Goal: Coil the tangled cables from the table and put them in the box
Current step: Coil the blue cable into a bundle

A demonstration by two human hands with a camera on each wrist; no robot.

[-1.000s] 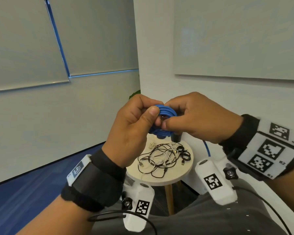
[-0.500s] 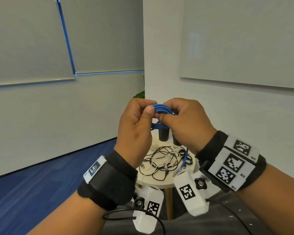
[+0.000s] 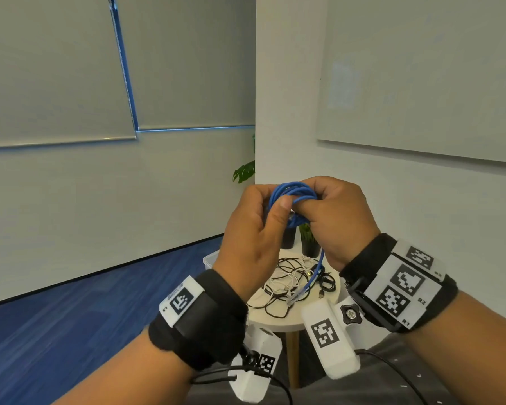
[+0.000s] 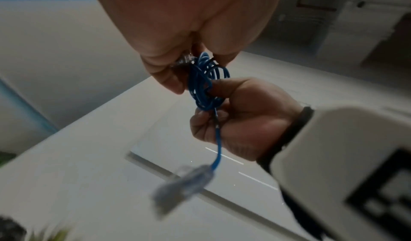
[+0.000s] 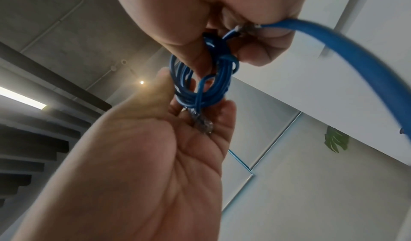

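In the head view, the markings "R1", "R2" and a blurred third label are read on the right wrist band (image 3: 403, 283), beside three black-and-white square codes; one more code is seen on the left wrist band (image 3: 184, 301), and one on each of the two white camera housings below the wrists. A coiled blue network cable (image 3: 294, 197) is held up in front of the wall, clamped between both hands: the left hand (image 3: 254, 235) is curled round its left side with the thumb pressed on the loops, and the right hand (image 3: 338, 217) is closed on its right side. One loose tail of the cable is hung down over the round white counter (image 3: 278, 323), ending in a clear plug. On the counter a tangle of black and white cables (image 3: 295, 280) is left, and two dark plant pots (image 3: 309, 244) are stood behind it. A corner of a white box (image 3: 210, 260) is seen left of the counter, partly hidden by the left hand.

In the left wrist view, the blue coil (image 4: 205, 84) is pinched by the left fingers above and gripped by the right hand (image 4: 240, 120) below; the hanging plug is blurred.

In the right wrist view, the coil (image 5: 204, 79) is wrapped round the right fingers, and a second clear plug is laid against the left hand's (image 5: 155, 157) fingers.
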